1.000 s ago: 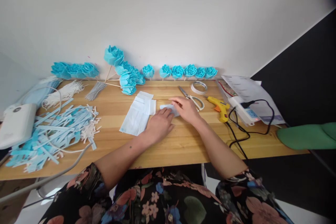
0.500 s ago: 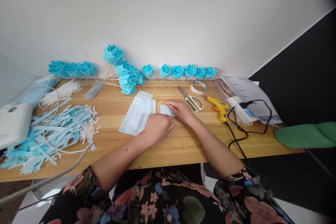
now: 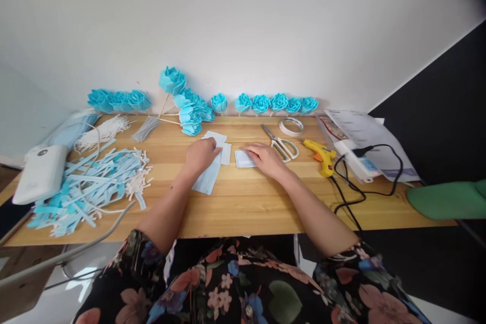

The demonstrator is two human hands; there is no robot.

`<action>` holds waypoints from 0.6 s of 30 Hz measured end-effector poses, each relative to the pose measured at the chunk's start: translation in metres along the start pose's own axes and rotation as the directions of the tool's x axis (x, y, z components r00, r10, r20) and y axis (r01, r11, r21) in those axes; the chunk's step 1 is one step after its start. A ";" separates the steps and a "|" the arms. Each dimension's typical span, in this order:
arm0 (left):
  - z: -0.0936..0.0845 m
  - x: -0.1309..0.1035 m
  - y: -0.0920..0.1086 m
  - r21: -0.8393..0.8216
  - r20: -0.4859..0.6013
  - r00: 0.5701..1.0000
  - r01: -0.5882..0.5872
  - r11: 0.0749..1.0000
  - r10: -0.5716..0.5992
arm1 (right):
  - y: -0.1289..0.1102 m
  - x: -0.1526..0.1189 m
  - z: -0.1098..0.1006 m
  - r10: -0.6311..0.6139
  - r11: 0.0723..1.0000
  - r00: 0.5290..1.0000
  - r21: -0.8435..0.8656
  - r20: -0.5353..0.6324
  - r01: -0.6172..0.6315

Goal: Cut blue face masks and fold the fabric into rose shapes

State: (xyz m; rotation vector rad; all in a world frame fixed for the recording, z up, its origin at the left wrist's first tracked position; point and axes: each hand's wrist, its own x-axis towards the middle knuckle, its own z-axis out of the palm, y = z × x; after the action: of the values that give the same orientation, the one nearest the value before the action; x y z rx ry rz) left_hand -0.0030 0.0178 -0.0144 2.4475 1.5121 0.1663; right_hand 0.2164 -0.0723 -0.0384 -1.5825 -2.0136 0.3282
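So the right hand [image 3: 266,159] is lying palm-down with its fingers loosely stretched and close together, resting over the right end of a small pale-blue rectangular piece of thin fabric [image 3: 241,159]. Looks like it's steadying the piece against the pale wooden counter [image 3: 246,207] rather than gripping it. The left hand [image 3: 201,156] has its fingers curled over the overlapping pale-blue sheets of pleated fabric [image 3: 208,179], but I can't tell if it's actually pinching one, since the hand itself covers the fingertips.

There's bare wood between the two lots, which I'd guess keeps them from getting mixed up. Just beyond the right hand are the white-handled metal scissors [image 3: 280,145], and further right is the yellow plastic glue gun [image 3: 321,156], probably parked there so it's reachable without its black cord crossing the fabric. The messy blue-and-white pile of cut strips [image 3: 94,179] sits well left of the left hand, likely so the middle has room. Bright-blue ruffled flowers [image 3: 260,104] are lined up beyond both hands against the wall, seemingly out of the way.
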 end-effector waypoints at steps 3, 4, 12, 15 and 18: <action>0.003 0.002 0.001 -0.049 -0.057 0.995 -0.088 0.995 0.085 | 0.000 -0.001 -0.001 -0.013 1.000 0.999 0.015 -0.032 0.013; 0.003 0.002 0.002 -0.084 -0.094 0.989 -0.119 0.989 0.111 | -0.001 -0.001 -0.001 -0.016 0.999 0.997 0.031 -0.069 0.018; -0.003 -0.007 0.019 -0.751 -0.086 0.962 -0.233 0.617 0.258 | -0.018 -0.005 -0.015 0.006 0.951 0.960 0.297 -0.281 0.081; -0.004 -0.016 0.030 -0.801 -0.028 0.950 -0.207 0.561 0.310 | -0.025 -0.006 -0.020 0.040 0.923 0.977 0.381 -0.210 0.044; 0.000 -0.021 0.036 -0.793 -0.034 0.944 -0.226 0.566 0.329 | -0.026 -0.007 -0.015 0.098 0.906 0.986 0.423 -0.132 -0.033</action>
State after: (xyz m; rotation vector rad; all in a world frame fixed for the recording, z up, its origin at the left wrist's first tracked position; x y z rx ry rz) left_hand 0.0189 -0.0161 -0.0035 1.8624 0.7097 0.6020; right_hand 0.2050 -0.0881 -0.0144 -1.3574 -1.6405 0.6059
